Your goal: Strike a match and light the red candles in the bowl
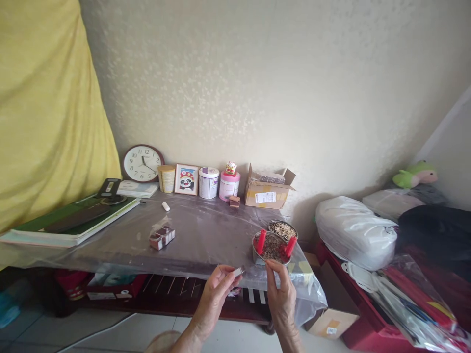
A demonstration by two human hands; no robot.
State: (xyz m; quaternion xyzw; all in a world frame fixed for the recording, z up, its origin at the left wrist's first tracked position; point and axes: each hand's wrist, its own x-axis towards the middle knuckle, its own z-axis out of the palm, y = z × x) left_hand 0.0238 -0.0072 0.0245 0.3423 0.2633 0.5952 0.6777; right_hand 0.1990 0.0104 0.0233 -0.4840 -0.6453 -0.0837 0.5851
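Head view: left hand [216,290] pinches small box [239,270] between thumb and fingers above desk's [206,220] front edge, box just left of right hand [282,289]. Right thumb and forefinger pressed together by near rim of grit-filled container [258,260]; cannot tell whether anything sits between. Two red candle-like posts [261,241] stand in container, pale sticks [282,230] heaped just behind.
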